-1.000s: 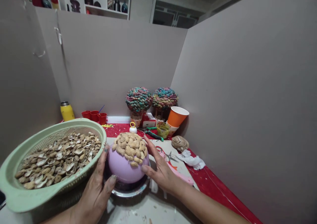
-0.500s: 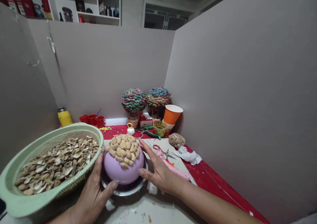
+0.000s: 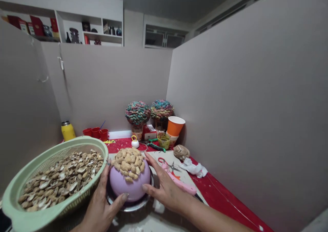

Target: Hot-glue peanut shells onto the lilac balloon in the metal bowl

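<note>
- Your left hand (image 3: 102, 197) cups the lilac ball (image 3: 129, 187) at lower center of the frame, fingers together, thumb apart.
- Your right hand (image 3: 164, 187) touches its right side, index finger and thumb spread.
- Peanut shells (image 3: 129, 162) cap the ball, which sits in a metal bowl (image 3: 130, 209).
- Under your work lies a pale board (image 3: 188, 179) on red cloth (image 3: 220, 192).
- Gray partitions (image 3: 110, 81) enclose you; white shelves (image 3: 89, 16) show at upper left.
</note>
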Demonstrator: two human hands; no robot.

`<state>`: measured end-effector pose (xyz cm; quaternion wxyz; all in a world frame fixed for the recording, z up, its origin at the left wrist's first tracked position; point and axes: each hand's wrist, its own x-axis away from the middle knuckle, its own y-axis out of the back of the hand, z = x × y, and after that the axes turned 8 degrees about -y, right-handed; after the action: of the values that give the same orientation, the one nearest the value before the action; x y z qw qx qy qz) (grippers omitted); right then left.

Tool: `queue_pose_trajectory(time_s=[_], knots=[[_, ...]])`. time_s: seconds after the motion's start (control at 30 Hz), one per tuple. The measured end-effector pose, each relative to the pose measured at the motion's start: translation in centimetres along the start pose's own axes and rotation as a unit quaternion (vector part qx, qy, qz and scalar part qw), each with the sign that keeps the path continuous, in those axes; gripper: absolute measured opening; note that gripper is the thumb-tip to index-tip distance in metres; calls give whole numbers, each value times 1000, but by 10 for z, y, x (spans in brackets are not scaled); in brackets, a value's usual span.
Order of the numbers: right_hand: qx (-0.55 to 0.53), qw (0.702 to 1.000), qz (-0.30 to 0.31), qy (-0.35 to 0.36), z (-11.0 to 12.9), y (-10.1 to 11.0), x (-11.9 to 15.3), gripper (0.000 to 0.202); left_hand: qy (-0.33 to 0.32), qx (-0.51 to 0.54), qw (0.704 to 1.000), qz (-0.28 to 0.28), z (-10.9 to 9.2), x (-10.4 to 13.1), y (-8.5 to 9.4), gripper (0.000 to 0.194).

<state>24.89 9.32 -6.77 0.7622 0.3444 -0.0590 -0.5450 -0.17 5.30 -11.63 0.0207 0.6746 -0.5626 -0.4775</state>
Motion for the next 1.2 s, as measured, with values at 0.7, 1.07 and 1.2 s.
queue_pose_trajectory(time_s=[0.7, 1.07, 1.2], knots=[[201, 976, -20, -79, -45, 76, 41, 43, 4, -56, 998, 9, -7, -8, -3, 95], [308, 949, 3, -67, -57, 57, 33, 57, 1, -49, 998, 34, -14, -4, 0, 95], [311, 950, -2, -35, -63, 55, 33, 55, 3, -49, 998, 31, -13, -2, -2, 96]])
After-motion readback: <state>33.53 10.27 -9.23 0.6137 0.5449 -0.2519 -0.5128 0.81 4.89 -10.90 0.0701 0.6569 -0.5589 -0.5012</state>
